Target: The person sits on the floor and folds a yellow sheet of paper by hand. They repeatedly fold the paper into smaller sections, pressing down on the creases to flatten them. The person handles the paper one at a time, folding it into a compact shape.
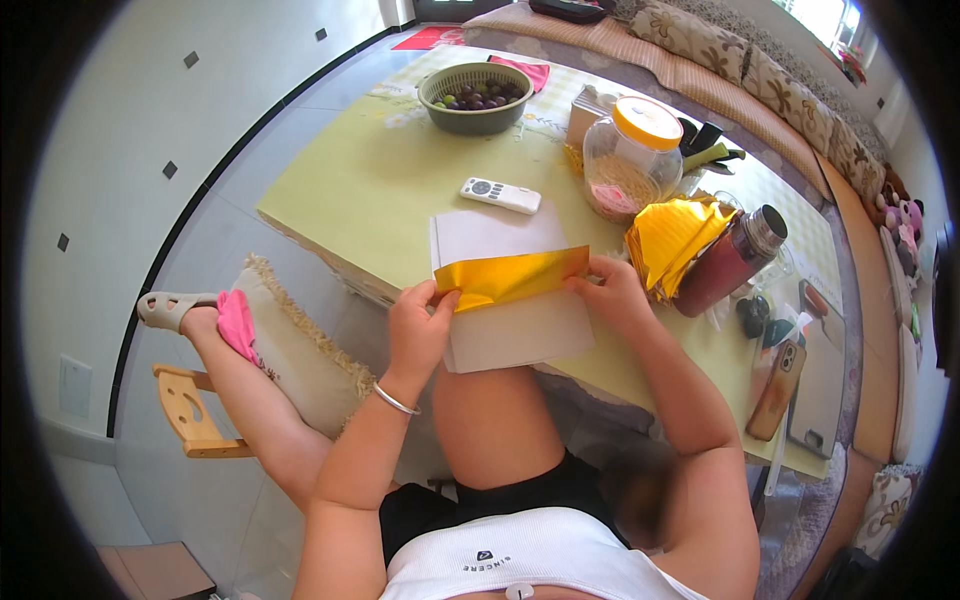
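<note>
A strip of shiny gold paper (pixel 515 279) is stretched between my two hands, over a stack of white paper (pixel 525 335) at the table's near edge. My left hand (pixel 420 318) pinches its left end between thumb and fingers. At the other end, my right hand (pixel 612 288) grips the right edge the same way. The strip looks folded lengthwise, with a crease along it. Just right of my right hand lies a pile of gold foil paper (pixel 675 240). Beyond the white sheets rests a white remote control (pixel 501 195).
A colander of grapes (pixel 475 98) stands far left on the table. Right of centre are a clear jar with an orange lid (pixel 632 160) and a leaning dark red thermos (pixel 732 260). A phone (pixel 777 390) lies near the right edge. A small wooden chair (pixel 195 415) stands lower left.
</note>
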Demonstrator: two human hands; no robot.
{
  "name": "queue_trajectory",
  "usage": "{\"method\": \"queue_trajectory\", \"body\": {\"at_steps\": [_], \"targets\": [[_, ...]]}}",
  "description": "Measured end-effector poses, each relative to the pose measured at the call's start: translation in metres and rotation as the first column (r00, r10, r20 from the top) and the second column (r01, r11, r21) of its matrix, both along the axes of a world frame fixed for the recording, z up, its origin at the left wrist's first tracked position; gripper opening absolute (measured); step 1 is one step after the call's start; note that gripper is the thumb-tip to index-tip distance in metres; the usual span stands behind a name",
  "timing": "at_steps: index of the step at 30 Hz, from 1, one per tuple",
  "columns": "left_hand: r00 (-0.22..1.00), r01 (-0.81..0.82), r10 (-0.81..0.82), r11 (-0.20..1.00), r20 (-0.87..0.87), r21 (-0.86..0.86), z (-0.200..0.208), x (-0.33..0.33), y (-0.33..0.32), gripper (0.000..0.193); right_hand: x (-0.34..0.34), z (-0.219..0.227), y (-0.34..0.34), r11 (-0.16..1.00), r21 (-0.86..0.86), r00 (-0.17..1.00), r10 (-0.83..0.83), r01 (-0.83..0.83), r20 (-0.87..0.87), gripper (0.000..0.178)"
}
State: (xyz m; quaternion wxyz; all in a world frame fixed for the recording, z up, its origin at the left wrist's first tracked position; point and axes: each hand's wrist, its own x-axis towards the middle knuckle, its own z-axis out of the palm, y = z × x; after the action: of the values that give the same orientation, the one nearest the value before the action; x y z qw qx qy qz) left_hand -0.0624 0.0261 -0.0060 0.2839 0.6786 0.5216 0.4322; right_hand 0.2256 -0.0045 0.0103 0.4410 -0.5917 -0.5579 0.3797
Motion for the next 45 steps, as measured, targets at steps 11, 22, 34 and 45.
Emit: {"method": "queue_trajectory", "body": {"at_steps": [11, 22, 34, 45], "targets": [[0.976, -0.1, 0.14, 0.969, -0.17, 0.224, -0.013, 0.004, 0.004, 0.063, -0.016, -0.004, 0.01, 0.966, 0.202, 0.948, -0.211, 0.164, 0.238, 0.064], [0.966, -0.033, 0.108, 0.953, -0.235, 0.3, -0.011, 0.004, 0.009, 0.034, -0.009, -0.021, 0.016, 0.935, 0.352, 0.906, -0.189, 0.048, 0.378, 0.018], [0.914, -0.015, 0.172, 0.919, -0.367, 0.394, -0.013, 0.01, 0.01, 0.02, -0.012, -0.013, 0.015, 0.938, 0.344, 0.879, -0.192, 0.034, 0.437, 0.015], [0.885, -0.007, 0.194, 0.914, -0.423, 0.406, -0.007, 0.01, 0.008, 0.017, -0.015, -0.014, 0.015, 0.936, 0.349, 0.851, -0.221, 0.048, 0.476, 0.014]]}}
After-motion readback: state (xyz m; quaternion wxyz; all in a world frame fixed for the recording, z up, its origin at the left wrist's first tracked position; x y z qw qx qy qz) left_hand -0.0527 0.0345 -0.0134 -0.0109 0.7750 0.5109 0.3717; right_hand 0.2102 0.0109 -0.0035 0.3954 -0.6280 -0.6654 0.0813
